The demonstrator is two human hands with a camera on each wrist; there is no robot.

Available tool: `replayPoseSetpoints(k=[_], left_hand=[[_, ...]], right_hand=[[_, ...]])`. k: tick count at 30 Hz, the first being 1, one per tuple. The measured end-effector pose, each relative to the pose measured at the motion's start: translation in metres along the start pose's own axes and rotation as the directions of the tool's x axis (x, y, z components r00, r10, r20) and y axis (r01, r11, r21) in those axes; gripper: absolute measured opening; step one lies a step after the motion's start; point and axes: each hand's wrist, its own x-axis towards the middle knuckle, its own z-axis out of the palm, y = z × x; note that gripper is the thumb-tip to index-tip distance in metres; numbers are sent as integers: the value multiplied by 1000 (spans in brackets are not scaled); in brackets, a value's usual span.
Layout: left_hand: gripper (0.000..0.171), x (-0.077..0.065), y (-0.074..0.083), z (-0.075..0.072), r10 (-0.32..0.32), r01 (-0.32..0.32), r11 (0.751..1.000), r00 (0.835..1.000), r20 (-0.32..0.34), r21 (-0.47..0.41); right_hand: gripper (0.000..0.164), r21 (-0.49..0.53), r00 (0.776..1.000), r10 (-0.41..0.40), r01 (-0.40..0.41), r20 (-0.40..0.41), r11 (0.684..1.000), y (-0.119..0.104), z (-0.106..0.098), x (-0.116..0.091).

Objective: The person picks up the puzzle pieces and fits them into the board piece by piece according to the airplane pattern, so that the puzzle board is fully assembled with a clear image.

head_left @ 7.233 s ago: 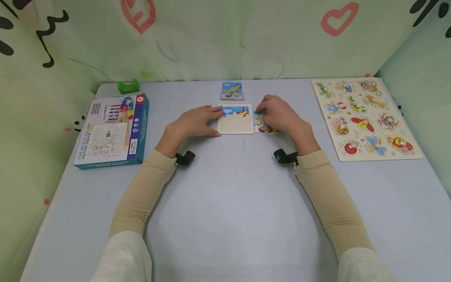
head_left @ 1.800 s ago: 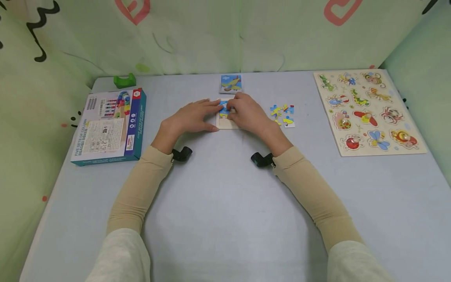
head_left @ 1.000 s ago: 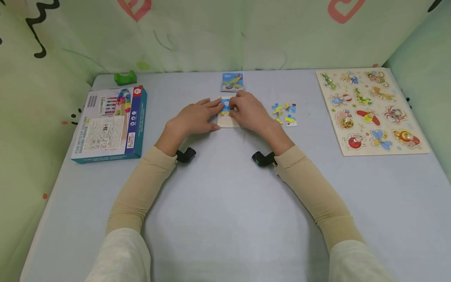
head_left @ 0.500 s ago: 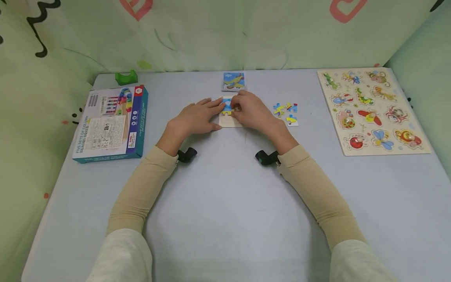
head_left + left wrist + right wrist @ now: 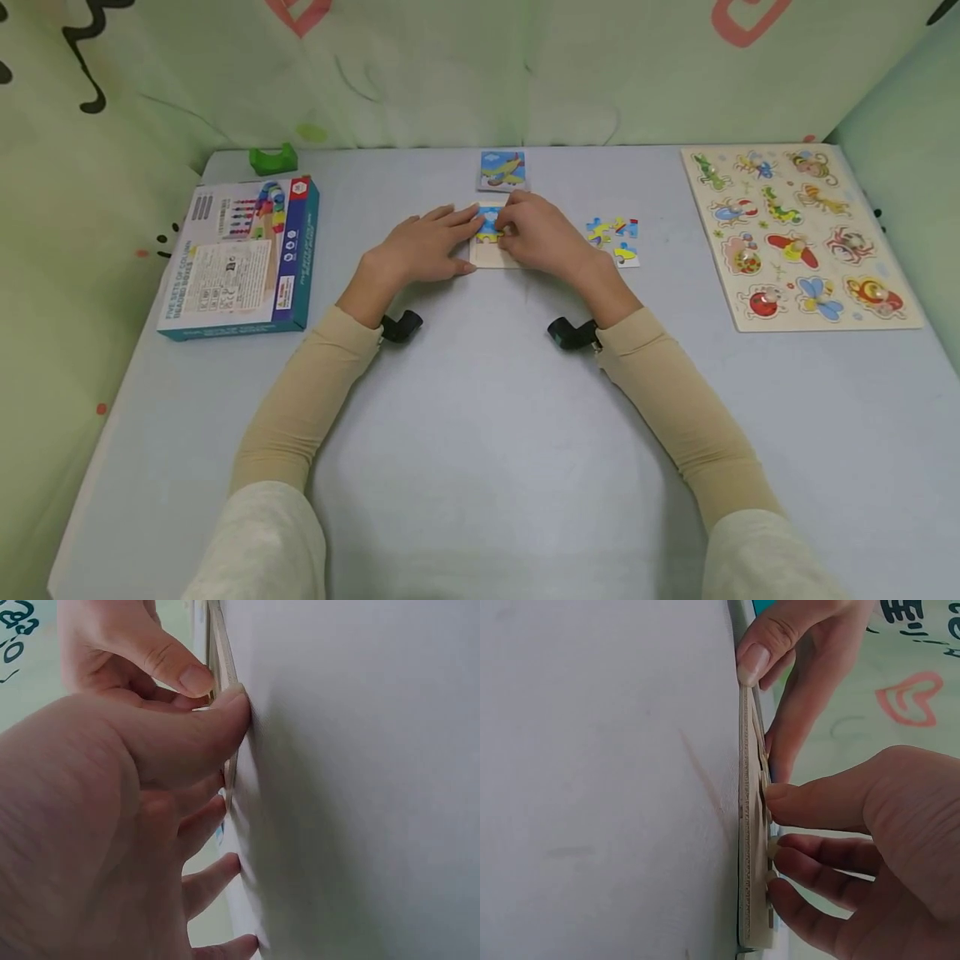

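Note:
A shallow wooden puzzle tray lies in the middle of the table, its upper part filled with blue and yellow jigsaw pieces. My left hand rests with extended fingers along the tray's left side; in the left wrist view its thumb touches the tray's edge. Over the tray, my right hand has curled fingers and pinches a puzzle piece mostly hidden beneath them. The right wrist view shows its thumb at the tray's top surface. Several loose puzzle pieces lie right of the tray.
Behind the tray sits a small airplane picture puzzle. A boxed toy set lies at the left, with a green plastic object behind it. A wooden insect peg board occupies the right side. Printed curtains enclose the table.
Since the oldest frame, my right hand has moved left from the loose pieces to the tray, where more pieces now sit. Over the last second it has barely shifted; my left hand stays put.

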Motion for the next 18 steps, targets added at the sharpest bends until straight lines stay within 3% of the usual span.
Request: replayPoseSetpoints(k=[18], left_hand=[[75,0,-3,-1,30,-31,999,999,-13,-29]], right_hand=[[24,33,1000,9,-9,18,999,0,-2,-1]])
